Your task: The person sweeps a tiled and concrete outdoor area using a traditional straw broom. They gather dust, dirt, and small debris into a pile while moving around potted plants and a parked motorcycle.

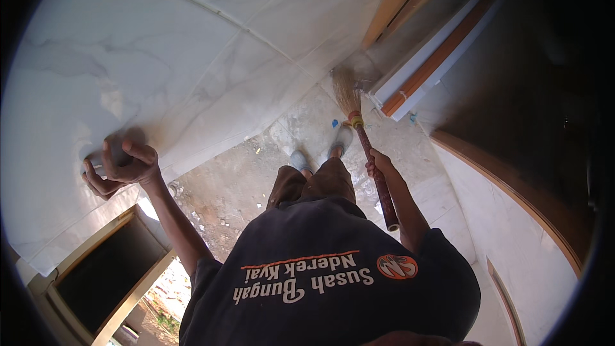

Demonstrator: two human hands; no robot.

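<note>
Our right hand is clamped around the dark red wooden broom handle, light and stiff, best gripped mid-shaft; its straw bristles touch the dusty concrete floor. Our left hand, fingers curled, presses the white marbled wall.

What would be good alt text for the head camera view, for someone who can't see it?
Seen from above, a person's right hand grips a red-handled broom sweeping a dusty floor, while the left hand presses against a white marble-patterned wall.
</note>
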